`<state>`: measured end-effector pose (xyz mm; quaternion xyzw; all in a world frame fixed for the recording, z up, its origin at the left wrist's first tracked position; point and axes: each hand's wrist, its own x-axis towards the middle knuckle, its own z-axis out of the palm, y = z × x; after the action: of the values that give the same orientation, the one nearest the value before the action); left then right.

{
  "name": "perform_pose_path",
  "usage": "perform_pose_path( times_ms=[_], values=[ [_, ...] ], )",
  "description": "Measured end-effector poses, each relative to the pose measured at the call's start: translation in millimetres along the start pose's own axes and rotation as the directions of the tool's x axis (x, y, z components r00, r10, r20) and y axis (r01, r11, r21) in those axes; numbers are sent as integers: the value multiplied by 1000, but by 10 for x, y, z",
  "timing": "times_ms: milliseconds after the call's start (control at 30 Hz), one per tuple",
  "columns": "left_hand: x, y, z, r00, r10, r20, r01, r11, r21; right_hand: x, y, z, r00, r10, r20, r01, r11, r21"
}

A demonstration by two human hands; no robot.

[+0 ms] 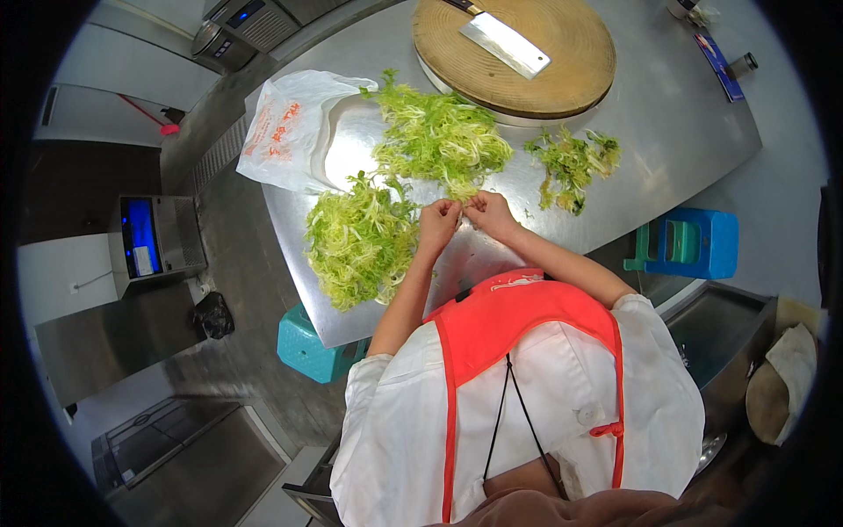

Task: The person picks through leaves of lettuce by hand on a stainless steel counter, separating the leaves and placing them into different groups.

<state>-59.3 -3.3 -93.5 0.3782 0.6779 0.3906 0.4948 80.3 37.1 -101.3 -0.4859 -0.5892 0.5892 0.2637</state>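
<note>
Both my hands meet over the steel table point(665, 178), fingertips nearly touching. My left hand point(439, 224) pinches a small piece of frisée, and my right hand point(489, 214) grips the same piece from the other side. Just beyond the fingers lies a large loose heap of frisée lettuce point(438, 135). A second heap of frisée point(359, 244) sits close beside my left wrist, near the table's left edge. To the right of my hands is a smaller pile of frisée pieces point(573, 165), some of them yellowish or brown. Small green scraps lie on the metal near my hands.
A thick round wooden chopping board point(454, 59) stands at the back with a cleaver point(506, 45) on it. A white plastic bag point(280, 132) lies at the back left. A turquoise stool point(309, 346) and a blue stool point(718, 244) stand by the table's edges.
</note>
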Motion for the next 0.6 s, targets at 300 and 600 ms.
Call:
perform_pose_path(
  times_ms=[300,600],
  values=[
    [12,-101,-25,996,-8,-89,9,1000,17,-221,-103,-317,967,183,180,-215,959,182],
    [-146,534,-19,753,637,-163,-450,680,580,-225,-127,-527,983,145,112,-167,959,229]
  ],
)
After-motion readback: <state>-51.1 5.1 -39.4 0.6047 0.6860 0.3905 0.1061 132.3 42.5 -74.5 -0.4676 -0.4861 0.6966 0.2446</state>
